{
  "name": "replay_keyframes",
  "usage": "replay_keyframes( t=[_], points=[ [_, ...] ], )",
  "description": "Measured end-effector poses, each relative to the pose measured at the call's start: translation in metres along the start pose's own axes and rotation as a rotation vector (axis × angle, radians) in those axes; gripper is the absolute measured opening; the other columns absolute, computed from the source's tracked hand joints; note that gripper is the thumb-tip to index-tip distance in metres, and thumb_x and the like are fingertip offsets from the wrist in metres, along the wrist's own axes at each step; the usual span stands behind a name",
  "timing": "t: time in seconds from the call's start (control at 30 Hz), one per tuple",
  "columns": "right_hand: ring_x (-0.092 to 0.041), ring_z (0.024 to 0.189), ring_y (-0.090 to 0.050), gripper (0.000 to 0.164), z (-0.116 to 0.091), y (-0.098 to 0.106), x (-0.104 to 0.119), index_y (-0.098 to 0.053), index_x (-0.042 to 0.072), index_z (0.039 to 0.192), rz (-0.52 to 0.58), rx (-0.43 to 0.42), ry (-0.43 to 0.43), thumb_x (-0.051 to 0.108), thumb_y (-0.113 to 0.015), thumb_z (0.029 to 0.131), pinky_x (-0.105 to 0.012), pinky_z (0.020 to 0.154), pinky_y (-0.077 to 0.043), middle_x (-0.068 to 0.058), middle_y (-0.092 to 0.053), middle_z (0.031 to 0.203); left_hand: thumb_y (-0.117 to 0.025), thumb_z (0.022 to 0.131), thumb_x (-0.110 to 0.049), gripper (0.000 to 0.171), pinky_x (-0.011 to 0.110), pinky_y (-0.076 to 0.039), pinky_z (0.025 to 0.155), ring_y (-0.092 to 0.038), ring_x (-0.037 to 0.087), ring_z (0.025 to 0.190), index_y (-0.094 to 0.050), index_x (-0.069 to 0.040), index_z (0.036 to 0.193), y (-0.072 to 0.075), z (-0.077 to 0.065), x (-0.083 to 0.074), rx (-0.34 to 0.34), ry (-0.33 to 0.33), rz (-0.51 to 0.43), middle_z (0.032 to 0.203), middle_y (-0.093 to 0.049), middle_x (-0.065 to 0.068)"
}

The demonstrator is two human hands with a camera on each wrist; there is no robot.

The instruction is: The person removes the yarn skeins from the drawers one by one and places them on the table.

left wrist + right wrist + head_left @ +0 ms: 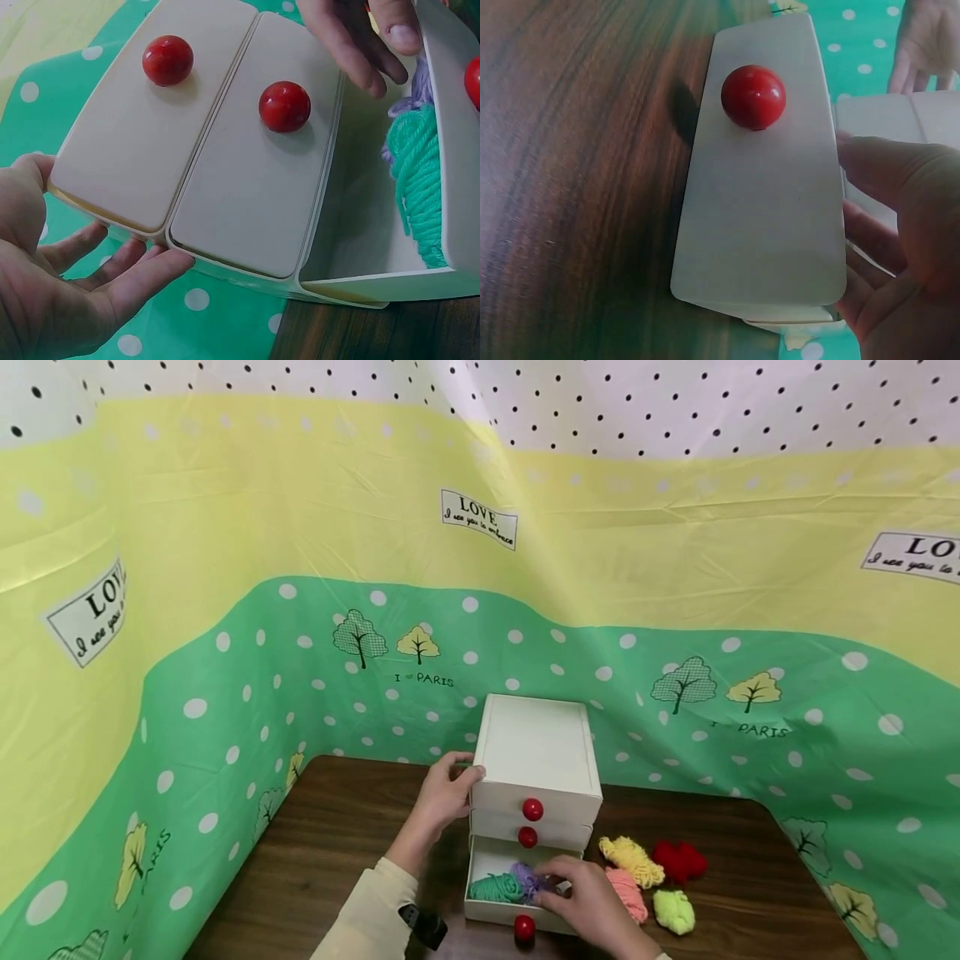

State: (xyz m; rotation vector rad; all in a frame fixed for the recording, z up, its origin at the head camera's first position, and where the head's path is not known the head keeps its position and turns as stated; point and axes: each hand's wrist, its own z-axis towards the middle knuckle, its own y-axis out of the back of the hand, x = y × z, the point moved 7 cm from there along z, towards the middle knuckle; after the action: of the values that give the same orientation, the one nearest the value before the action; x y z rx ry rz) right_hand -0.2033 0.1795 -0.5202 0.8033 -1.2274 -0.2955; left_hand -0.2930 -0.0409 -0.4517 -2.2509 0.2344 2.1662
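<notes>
A white drawer cabinet (536, 743) with red knobs stands on the table, its bottom drawer (487, 912) pulled out. My left hand (446, 793) rests against the cabinet's left side, thumb near the front corner and fingers extended along the side in the left wrist view. Inside the drawer lie a teal yarn bundle (495, 888) and, to its right, a purple yarn bundle (527, 881). Over the drawer's right part, my right hand (588, 897) reaches in beside the purple yarn, thumb and fingers apart. In the right wrist view the drawer front (761, 210) partly hides its fingertips.
Right of the cabinet lie a yellow yarn bundle (632, 862), a red one (679, 861), a coral one (626, 893) and a lime one (674, 912). A patterned curtain (360, 710) hangs behind the dark wooden table (315, 852). The bottom drawer's red knob (524, 929) projects forward.
</notes>
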Motion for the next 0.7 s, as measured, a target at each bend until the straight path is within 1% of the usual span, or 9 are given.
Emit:
replay_keyframes(
  t=[0.1, 0.3, 0.4, 0.57, 0.7],
  points=[
    [-0.021, 0.091, -0.071, 0.025, 0.004, -0.002, -0.001, -0.078, 0.015, 0.107, -0.022, 0.011, 0.009, 0.027, -0.083, 0.086, -0.026, 0.069, -0.057, -0.003, -0.075, 0.107, -0.066, 0.099, -0.033, 0.047, 0.054, -0.060, 0.084, -0.063, 0.029, 0.100, -0.058, -0.008, 0.137, 0.000, 0.000, 0.001, 0.000, 0.000, 0.003, 0.117, -0.057, 0.019],
    [-0.020, 0.095, -0.071, 0.024, 0.010, -0.008, -0.005, -0.079, 0.017, 0.106, -0.074, 0.049, 0.023, 0.028, -0.084, 0.085, -0.032, 0.073, -0.059, 0.000, -0.076, 0.107, -0.066, 0.099, -0.033, 0.046, 0.053, -0.060, 0.085, -0.062, 0.029, 0.102, -0.058, -0.008, 0.137, 0.001, 0.000, 0.004, -0.006, 0.013, 0.007, 0.118, -0.057, 0.018],
    [-0.018, 0.097, -0.071, 0.025, 0.013, -0.010, -0.005, -0.080, 0.018, 0.106, -0.119, 0.068, 0.034, 0.031, -0.084, 0.085, -0.033, 0.077, -0.059, 0.001, -0.076, 0.107, -0.066, 0.099, -0.033, 0.046, 0.052, -0.060, 0.085, -0.062, 0.029, 0.102, -0.058, -0.008, 0.136, 0.001, 0.000, 0.004, -0.006, 0.010, 0.004, 0.118, -0.057, 0.019],
    [-0.015, 0.098, -0.070, 0.030, 0.020, -0.013, -0.004, -0.081, 0.016, 0.106, -0.193, 0.098, 0.052, 0.037, -0.085, 0.083, -0.034, 0.080, -0.058, 0.003, -0.077, 0.104, -0.066, 0.099, -0.033, 0.047, 0.053, -0.060, 0.085, -0.062, 0.029, 0.102, -0.058, -0.008, 0.137, 0.001, -0.001, 0.001, -0.013, 0.008, 0.004, 0.118, -0.056, 0.019],
    [-0.013, 0.094, -0.070, 0.031, 0.024, -0.014, -0.004, -0.081, 0.014, 0.106, -0.203, 0.118, 0.061, 0.033, -0.087, 0.082, -0.031, 0.076, -0.057, 0.001, -0.078, 0.103, -0.067, 0.099, -0.034, 0.047, 0.057, -0.058, 0.088, -0.062, 0.029, 0.100, -0.058, -0.008, 0.136, -0.001, -0.001, 0.001, -0.009, 0.010, 0.005, 0.117, -0.056, 0.019]
  ],
)
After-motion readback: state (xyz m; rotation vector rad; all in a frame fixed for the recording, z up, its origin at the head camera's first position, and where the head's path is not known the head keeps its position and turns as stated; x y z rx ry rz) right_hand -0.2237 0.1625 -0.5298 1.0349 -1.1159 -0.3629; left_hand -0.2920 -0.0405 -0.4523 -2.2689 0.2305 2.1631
